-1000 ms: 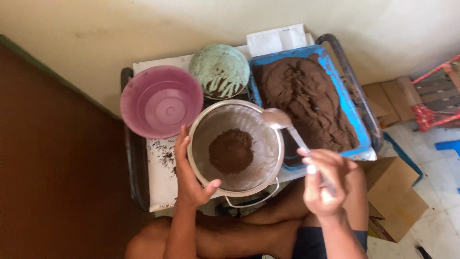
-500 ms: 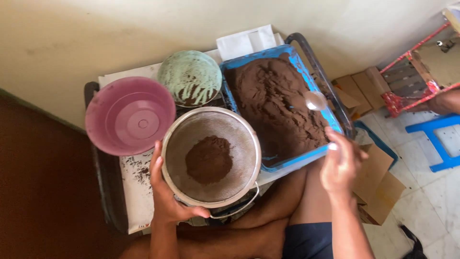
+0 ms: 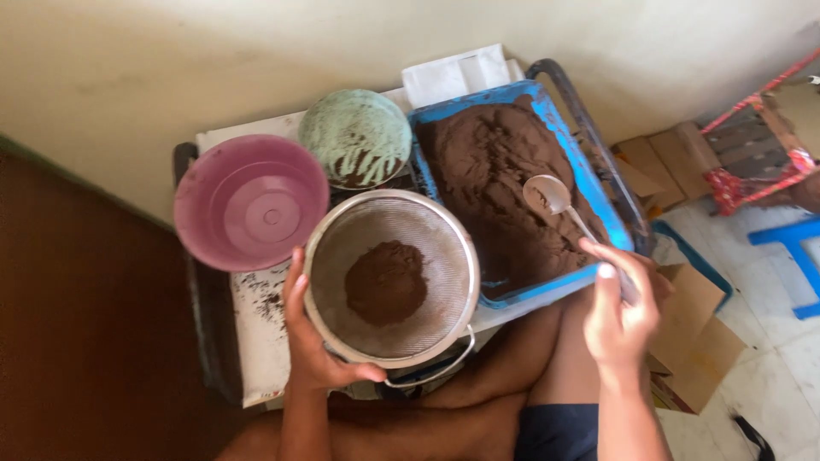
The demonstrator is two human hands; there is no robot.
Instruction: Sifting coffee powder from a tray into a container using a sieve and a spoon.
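Against a pale wall, a small paper-covered table (image 3: 256, 341) carries everything: a purple bowl (image 3: 250, 201) at nine o'clock, a green bowl (image 3: 357, 137) smeared with brown at twelve, and a blue tray (image 3: 547, 290) heaped with brown powder (image 3: 500, 183) at three. Nearest the person sits the sieve (image 3: 391, 277), a round metal mesh one with a small mound of the same powder in its middle. The left hand (image 3: 312, 337) grasps the sieve's rim at about eight o'clock, thumb curled over the edge. The right hand (image 3: 619, 312) is closed around the handle of a spoon (image 3: 551, 196), whose bowl hangs just above the powder in the tray, nearly empty. By the look of it, this is the scooping step of loading the sieve; the next move would call for digging the spoon in, lifting it level, and carrying it toward nine o'clock over the mesh without spilling between tray and sieve.
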